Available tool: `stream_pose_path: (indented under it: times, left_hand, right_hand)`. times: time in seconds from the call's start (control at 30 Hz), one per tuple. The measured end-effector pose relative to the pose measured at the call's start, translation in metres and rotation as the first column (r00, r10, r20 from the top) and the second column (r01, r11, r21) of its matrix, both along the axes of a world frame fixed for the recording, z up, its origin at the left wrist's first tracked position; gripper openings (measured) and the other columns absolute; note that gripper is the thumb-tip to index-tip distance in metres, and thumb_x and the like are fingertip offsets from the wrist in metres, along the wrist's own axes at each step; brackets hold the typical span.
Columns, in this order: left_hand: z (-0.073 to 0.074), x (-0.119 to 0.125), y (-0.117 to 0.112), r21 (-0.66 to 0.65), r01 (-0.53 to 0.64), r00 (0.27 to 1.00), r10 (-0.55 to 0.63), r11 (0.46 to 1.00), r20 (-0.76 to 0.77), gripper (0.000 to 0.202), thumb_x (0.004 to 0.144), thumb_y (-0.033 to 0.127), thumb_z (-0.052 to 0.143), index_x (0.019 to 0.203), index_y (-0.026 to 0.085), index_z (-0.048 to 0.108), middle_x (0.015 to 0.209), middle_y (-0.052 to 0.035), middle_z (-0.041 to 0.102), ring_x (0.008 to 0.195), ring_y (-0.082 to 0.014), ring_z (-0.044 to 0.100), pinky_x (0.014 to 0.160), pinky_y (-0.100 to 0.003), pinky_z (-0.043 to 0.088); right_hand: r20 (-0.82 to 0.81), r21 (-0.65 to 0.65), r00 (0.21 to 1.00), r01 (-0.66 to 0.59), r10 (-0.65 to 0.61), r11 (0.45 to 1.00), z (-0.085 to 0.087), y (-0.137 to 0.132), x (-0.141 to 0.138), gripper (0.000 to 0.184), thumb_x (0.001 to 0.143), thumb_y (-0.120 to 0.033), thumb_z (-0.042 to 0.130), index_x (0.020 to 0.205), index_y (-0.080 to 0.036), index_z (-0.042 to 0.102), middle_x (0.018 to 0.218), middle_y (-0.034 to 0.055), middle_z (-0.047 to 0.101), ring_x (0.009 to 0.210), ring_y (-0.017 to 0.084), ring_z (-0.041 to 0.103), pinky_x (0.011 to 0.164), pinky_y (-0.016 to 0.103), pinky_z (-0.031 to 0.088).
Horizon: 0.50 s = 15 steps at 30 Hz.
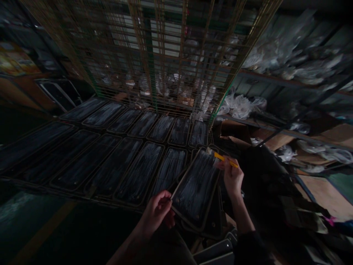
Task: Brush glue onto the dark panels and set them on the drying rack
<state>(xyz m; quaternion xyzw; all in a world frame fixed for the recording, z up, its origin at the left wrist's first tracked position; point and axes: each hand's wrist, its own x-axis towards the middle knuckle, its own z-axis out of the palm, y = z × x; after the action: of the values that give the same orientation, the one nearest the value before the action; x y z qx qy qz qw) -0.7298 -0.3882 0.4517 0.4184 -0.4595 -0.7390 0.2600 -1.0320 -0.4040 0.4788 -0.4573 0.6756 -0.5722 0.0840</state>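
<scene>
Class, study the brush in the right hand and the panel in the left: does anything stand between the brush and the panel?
Nothing visible does. The brush, in the right hand, has its bristles at the far end of the panel; the left hand is at the near left edge.

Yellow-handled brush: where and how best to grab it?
Probably by the slim yellow handle, coming from the right: it points that way, away from the pale tip at the streaked panel's far end. The right hand has its grip there.
</scene>
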Motion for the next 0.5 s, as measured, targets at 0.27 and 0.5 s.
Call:
stream_pose_path:
  times: [0.27,0.5]
  left_hand:
    - [0.010,-0.001,-0.001,0.103,-0.045,0.999,0.046,0.994,0.001,0.044,0.077,0.052,0.066,0.096,0.018,0.047,0.057,0.0017,0.062,0.046,-0.0181,0.064,0.043,-0.026,0.049]
    - [0.032,0.006,-0.009,0.082,0.096,0.993,-0.090,0.992,-0.073,0.039,0.077,0.044,0.071,0.097,0.016,0.052,0.070,-0.0012,0.065,0.059,-0.0201,0.069,0.053,-0.029,0.054]
  right_hand:
    - [-0.212,0.154,0.976,0.089,-0.055,0.984,0.013,0.062,0.016,0.029,0.098,-0.040,0.046,0.101,-0.018,0.065,0.087,0.0036,0.071,0.069,0.017,0.069,0.066,0.027,0.054]
    - [-0.126,-0.069,0.948,0.284,-0.291,0.956,0.028,0.084,0.036,0.029,0.096,-0.037,0.050,0.114,-0.016,0.062,0.082,0.0035,0.070,0.065,0.017,0.069,0.064,0.027,0.054]
